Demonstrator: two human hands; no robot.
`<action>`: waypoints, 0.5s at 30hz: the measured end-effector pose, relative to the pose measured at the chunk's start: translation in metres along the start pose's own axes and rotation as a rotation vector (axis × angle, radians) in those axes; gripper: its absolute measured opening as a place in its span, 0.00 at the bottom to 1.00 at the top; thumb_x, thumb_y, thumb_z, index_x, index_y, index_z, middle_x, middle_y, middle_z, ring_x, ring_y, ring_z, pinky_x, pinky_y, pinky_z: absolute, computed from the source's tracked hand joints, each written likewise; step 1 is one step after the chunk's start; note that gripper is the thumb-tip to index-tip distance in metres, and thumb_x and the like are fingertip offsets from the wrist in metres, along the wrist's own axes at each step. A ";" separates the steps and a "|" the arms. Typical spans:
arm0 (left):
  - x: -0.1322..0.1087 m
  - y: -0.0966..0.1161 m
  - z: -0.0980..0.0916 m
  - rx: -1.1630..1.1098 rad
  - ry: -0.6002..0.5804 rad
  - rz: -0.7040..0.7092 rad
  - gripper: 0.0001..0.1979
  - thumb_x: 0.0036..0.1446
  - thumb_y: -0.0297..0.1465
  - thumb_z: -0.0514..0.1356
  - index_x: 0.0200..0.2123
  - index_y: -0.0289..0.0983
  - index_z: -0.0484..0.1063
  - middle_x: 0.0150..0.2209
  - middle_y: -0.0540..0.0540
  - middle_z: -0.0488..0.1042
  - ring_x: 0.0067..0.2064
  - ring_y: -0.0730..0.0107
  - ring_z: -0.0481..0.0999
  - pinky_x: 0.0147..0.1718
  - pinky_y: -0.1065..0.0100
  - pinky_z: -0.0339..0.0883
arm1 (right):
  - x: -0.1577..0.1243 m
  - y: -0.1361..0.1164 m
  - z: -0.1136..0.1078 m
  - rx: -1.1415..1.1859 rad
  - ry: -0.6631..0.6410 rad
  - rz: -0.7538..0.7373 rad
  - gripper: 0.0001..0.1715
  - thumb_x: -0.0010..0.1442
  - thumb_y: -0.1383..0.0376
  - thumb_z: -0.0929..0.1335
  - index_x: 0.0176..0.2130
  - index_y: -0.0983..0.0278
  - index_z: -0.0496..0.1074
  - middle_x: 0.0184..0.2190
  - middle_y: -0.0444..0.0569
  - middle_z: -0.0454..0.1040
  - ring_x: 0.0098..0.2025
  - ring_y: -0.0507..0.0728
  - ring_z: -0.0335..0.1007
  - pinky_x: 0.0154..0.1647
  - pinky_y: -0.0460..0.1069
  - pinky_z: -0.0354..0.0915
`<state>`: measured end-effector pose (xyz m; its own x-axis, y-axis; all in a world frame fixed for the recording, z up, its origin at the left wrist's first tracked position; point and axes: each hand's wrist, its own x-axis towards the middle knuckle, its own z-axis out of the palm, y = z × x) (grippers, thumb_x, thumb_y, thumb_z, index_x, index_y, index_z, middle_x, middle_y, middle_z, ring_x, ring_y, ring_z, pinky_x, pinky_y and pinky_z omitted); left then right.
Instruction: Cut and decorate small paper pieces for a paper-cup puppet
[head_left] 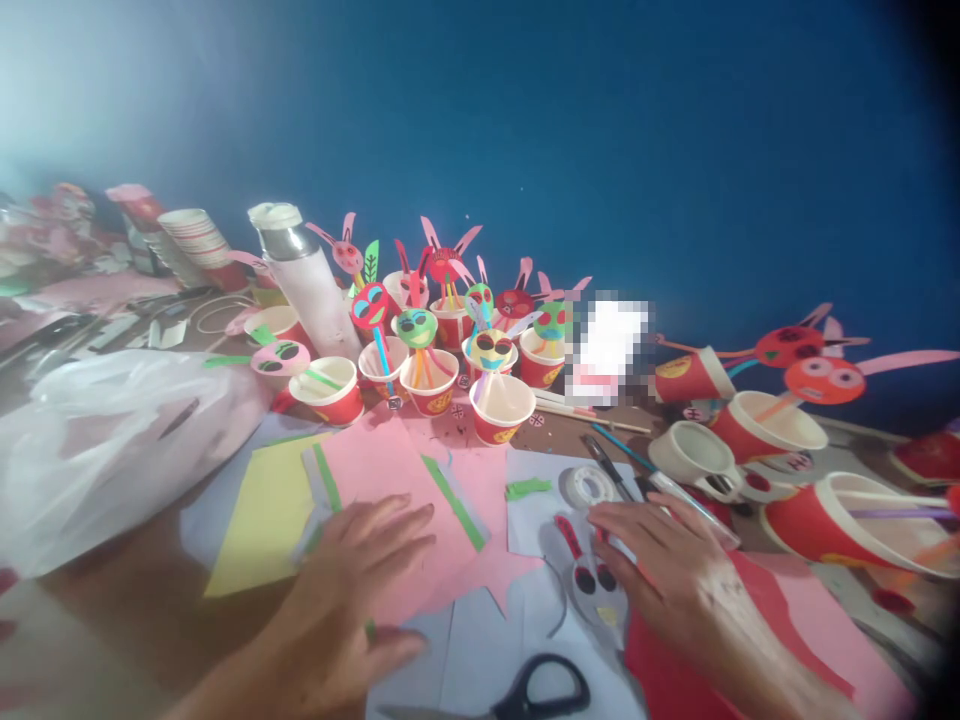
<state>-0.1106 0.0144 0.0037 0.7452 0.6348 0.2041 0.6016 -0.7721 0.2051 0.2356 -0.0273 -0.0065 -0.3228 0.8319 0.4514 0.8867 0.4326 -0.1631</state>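
My left hand [360,580] lies with fingers spread over the pink paper [405,500], holding nothing. Fingers apart, my right hand [660,560] rests at the right edge of a grey paper face [596,600] with dark red eyes and red ear strips. A roll of white tape [589,487] sits just beyond those fingertips. Dark-handled scissors [544,690] lie on pale blue paper between the hands, near the bottom edge. A small green paper scrap [528,489] is left of the tape. Red paper [660,665] lies beneath my right forearm.
Red and white cups [502,410] holding paper faces on sticks stand along the back, beside a white flask [307,280]. A plastic bag [112,440] lies left. A mug [690,455], pens [607,467] and more cups [862,525] are right.
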 end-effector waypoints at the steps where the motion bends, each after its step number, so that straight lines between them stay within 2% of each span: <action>1: -0.005 0.003 0.008 0.033 -0.035 0.011 0.33 0.48 0.37 0.64 0.57 0.40 0.61 0.61 0.42 0.62 0.61 0.47 0.59 0.56 0.47 0.53 | -0.001 -0.005 -0.001 0.018 -0.005 -0.003 0.08 0.63 0.67 0.63 0.43 0.62 0.69 0.39 0.49 0.78 0.40 0.59 0.74 0.50 0.58 0.54; 3: -0.014 0.005 0.022 0.099 -0.039 0.012 0.36 0.49 0.39 0.63 0.60 0.38 0.57 0.62 0.41 0.59 0.62 0.47 0.57 0.57 0.46 0.51 | -0.005 -0.015 -0.002 0.044 -0.008 -0.004 0.09 0.63 0.67 0.64 0.44 0.61 0.68 0.38 0.48 0.78 0.40 0.58 0.74 0.51 0.58 0.53; 5: -0.021 0.003 0.032 0.146 -0.046 0.010 0.34 0.52 0.38 0.61 0.61 0.40 0.56 0.63 0.43 0.58 0.62 0.50 0.58 0.57 0.48 0.52 | -0.009 -0.023 -0.004 0.067 0.007 0.016 0.09 0.62 0.68 0.63 0.43 0.61 0.69 0.38 0.46 0.79 0.39 0.57 0.74 0.52 0.58 0.52; 7: -0.024 0.001 0.035 0.161 -0.024 0.003 0.31 0.53 0.36 0.61 0.60 0.42 0.59 0.62 0.45 0.60 0.60 0.52 0.60 0.55 0.51 0.55 | -0.013 -0.028 -0.006 0.093 0.012 0.047 0.10 0.62 0.70 0.62 0.42 0.60 0.70 0.37 0.45 0.79 0.38 0.57 0.75 0.52 0.57 0.52; 10: -0.023 0.001 0.032 0.180 0.034 0.017 0.25 0.54 0.34 0.60 0.56 0.42 0.64 0.59 0.45 0.65 0.57 0.53 0.66 0.52 0.55 0.60 | -0.017 -0.034 -0.007 0.132 0.008 0.096 0.11 0.61 0.71 0.63 0.41 0.59 0.71 0.36 0.43 0.79 0.37 0.55 0.75 0.53 0.56 0.51; 15: -0.027 -0.003 0.023 0.207 0.082 0.120 0.22 0.55 0.33 0.59 0.54 0.44 0.66 0.55 0.49 0.70 0.52 0.60 0.71 0.48 0.63 0.65 | -0.016 -0.037 -0.008 0.151 0.055 0.110 0.10 0.60 0.70 0.64 0.38 0.58 0.72 0.33 0.41 0.79 0.33 0.54 0.75 0.52 0.55 0.54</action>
<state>-0.1261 -0.0010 -0.0246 0.7940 0.5324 0.2935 0.5629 -0.8262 -0.0243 0.2103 -0.0597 -0.0002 -0.2040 0.8586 0.4704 0.8544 0.3907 -0.3426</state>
